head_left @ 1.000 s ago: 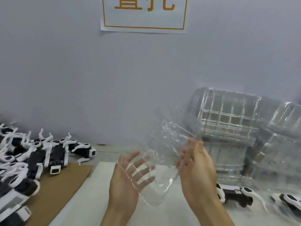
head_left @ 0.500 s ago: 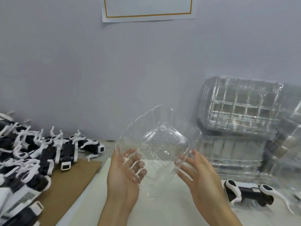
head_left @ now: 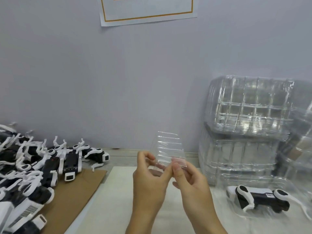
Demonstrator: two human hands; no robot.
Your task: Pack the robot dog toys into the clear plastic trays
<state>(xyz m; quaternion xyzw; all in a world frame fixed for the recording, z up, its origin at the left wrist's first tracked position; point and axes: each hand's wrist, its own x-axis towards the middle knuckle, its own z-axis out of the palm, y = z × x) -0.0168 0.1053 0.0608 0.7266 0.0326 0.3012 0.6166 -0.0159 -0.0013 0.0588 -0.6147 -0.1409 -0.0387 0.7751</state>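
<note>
A clear plastic tray (head_left: pixel 169 147) stands edge-on above the white mat, its ribbed side facing me. My left hand (head_left: pixel 149 173) pinches its lower left edge with curled fingers. My right hand (head_left: pixel 189 178) pinches its lower right corner between thumb and fingers. Several black-and-white robot dog toys (head_left: pixel 50 164) lie piled at the left. One more robot dog toy (head_left: pixel 256 198) lies inside a clear tray (head_left: pixel 287 183) at the right.
Tall stacks of clear trays (head_left: pixel 249 122) lean against the grey wall at the right. A brown cardboard sheet (head_left: pixel 79 191) lies under the toy pile. A white mat (head_left: pixel 109 208) covers the table below my hands. A paper sign (head_left: pixel 148 12) hangs on the wall.
The tray was turned from face-on to edge-on and lowered. Both hands went from spread fingers under it to pinching its lower edge, close together.
</note>
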